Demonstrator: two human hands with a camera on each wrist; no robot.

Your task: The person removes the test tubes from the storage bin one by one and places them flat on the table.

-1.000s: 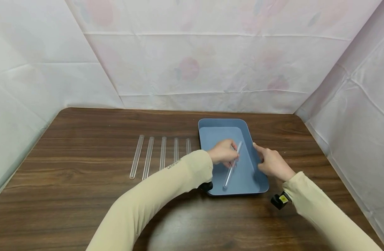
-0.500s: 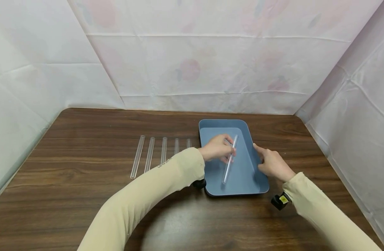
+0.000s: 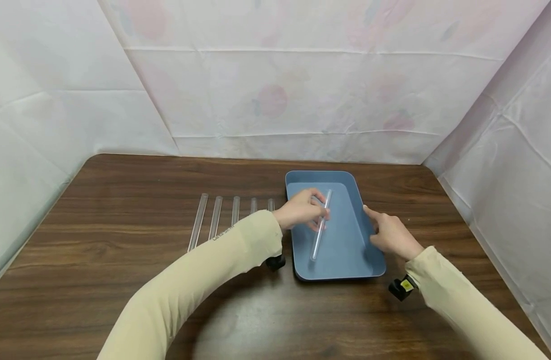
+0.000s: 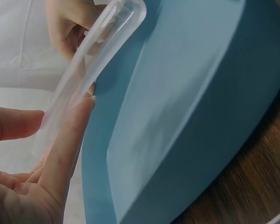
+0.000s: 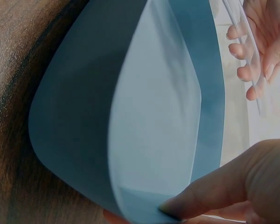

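Note:
In the head view my left hand (image 3: 300, 209) pinches a clear test tube (image 3: 317, 242) over the left half of a blue tray (image 3: 349, 245). The left wrist view shows the tube (image 4: 113, 39) between thumb and fingers, its rounded end above the tray. My right hand (image 3: 392, 235) grips the tray's right wall. Seen from the right wrist, its thumb (image 5: 214, 196) presses the inside of the rim, with a fingertip showing outside. To the left of the tray, several more clear test tubes (image 3: 198, 220) lie in a row, partly hidden by my left sleeve.
Everything stands on a dark wood-grain table (image 3: 100, 235). A pale cloth (image 3: 275, 100) with faint pink shapes hangs behind the table, and white cloth (image 3: 518, 150) hangs along the right side. My left forearm (image 3: 203, 275) reaches across the table's front.
My left hand has moved left across the tray, and slightly toward its far end, with the test tube held. The right hand and the tray have stayed nearly still.

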